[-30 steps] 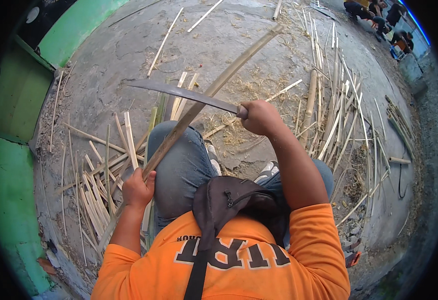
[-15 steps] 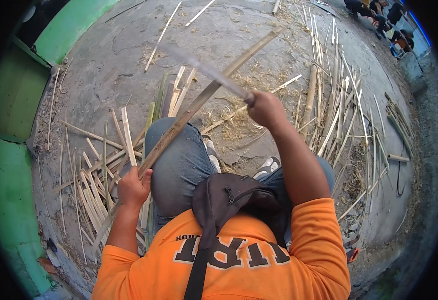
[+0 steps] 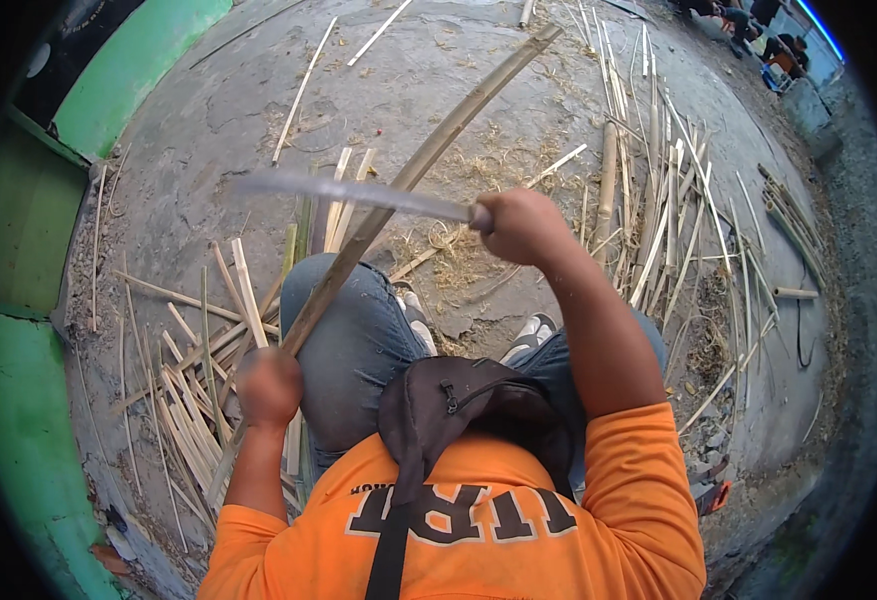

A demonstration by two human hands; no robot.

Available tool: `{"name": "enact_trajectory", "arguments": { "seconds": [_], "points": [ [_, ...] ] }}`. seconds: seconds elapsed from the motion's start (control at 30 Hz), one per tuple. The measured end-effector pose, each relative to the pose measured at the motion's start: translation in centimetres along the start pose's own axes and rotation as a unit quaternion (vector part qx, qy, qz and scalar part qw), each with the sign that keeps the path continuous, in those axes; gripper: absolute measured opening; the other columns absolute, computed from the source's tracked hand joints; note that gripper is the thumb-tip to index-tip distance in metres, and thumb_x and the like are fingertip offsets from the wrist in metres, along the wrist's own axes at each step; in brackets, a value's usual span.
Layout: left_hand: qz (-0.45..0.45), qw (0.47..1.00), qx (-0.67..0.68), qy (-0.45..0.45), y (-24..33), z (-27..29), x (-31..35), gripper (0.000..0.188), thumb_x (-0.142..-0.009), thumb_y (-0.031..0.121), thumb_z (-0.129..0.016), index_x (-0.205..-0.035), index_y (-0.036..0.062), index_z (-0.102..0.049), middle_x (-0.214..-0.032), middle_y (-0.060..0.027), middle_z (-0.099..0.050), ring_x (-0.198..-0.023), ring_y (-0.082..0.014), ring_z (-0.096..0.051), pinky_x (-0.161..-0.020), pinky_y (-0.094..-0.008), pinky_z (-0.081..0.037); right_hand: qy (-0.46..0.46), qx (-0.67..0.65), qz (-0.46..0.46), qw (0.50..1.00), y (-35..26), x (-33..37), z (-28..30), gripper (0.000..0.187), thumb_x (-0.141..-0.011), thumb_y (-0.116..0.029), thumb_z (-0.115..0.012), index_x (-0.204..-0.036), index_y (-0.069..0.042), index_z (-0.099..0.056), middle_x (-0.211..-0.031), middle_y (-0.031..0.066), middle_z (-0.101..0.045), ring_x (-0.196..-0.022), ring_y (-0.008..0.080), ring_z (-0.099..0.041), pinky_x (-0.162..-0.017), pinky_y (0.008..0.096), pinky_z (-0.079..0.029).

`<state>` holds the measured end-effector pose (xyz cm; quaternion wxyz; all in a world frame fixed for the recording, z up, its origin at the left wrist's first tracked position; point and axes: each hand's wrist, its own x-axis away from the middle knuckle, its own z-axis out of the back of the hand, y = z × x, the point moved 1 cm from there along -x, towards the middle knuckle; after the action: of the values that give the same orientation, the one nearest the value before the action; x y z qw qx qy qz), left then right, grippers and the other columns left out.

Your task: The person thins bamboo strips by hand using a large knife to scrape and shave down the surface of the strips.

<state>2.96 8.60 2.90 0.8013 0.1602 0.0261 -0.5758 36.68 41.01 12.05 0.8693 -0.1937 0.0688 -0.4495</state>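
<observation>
In closed right grip (image 3: 521, 228), machete (image 3: 338, 189)

Grey, cracked floor (image 3: 208, 115) is flanked at left by a green wall (image 3: 18, 430); blue light (image 3: 823, 31) is glimpsed top right!

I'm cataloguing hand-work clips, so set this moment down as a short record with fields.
Left hand: closed around a long strip, blurred
Right hand: gripping the handle of a long knife
Blade: blurred, crossing the strip in view; contact unclear
Left ground: heaped pale sticks
Right ground: scattered long slats
Worn: orange shirt, dark bag
Background: people, upper right
</observation>
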Motion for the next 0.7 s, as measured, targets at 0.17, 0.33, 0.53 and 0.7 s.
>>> {"name": "enact_trajectory", "arguments": {
  "seconds": [0.17,0.33,0.53,0.7],
  "points": [
    [-0.014,0.999,-0.045,-0.022,0.7,2.2,-1.7,0.066,-0.101,0.068,-0.046,-0.088,0.0038,-0.057,-0.072,-0.0233,-0.064,-0.070,-0.0500,-0.065,-0.061,-0.0581,-0.050,0.046,-0.075,-0.170,0.982,6.6,-1.2,0.2,0.025,-0.095,-0.024,-0.062,-0.110,-0.012,-0.077,-0.104,0.0210,-0.075,-0.094,0.0396,-0.072,-0.085,0.0488,-0.056],
    [-0.005,0.997,-0.072,-0.041,1.5,4.0,-2.1,0.066,-0.101,0.068,-0.048,-0.086,0.0046,-0.057,-0.070,-0.0228,-0.064,-0.069,-0.0490,-0.066,-0.060,-0.0569,-0.052,-0.018,-0.069,-0.153,0.986,5.1,-0.4,-0.5,0.026,-0.093,-0.021,-0.064,-0.112,-0.011,-0.077,-0.105,0.0204,-0.075,-0.099,0.0391,-0.072,-0.086,0.0475,-0.056],
    [-0.013,0.996,-0.078,-0.036,0.5,4.1,-2.1,0.066,-0.100,0.069,-0.049,-0.084,0.0052,-0.058,-0.070,-0.0225,-0.065,-0.069,-0.0473,-0.067,-0.059,-0.0559,-0.052,-0.076,0.038,-0.052,0.995,1.7,0.1,-0.2,0.023,-0.091,-0.023,-0.065,-0.110,-0.020,-0.078,-0.100,0.0141,-0.076,-0.098,0.0351,-0.073,-0.087,0.0466,-0.058],
    [-0.020,0.996,-0.081,-0.025,1.0,3.9,-3.3,0.066,-0.099,0.069,-0.051,-0.084,0.0060,-0.059,-0.070,-0.0212,-0.066,-0.069,-0.0464,-0.068,-0.059,-0.0548,-0.053,-0.018,-0.015,-0.222,0.975,12.8,-1.4,-1.5,0.026,-0.091,-0.025,-0.065,-0.114,-0.020,-0.077,-0.108,0.0148,-0.076,-0.103,0.0361,-0.072,-0.090,0.0472,-0.057]
  ]
}}
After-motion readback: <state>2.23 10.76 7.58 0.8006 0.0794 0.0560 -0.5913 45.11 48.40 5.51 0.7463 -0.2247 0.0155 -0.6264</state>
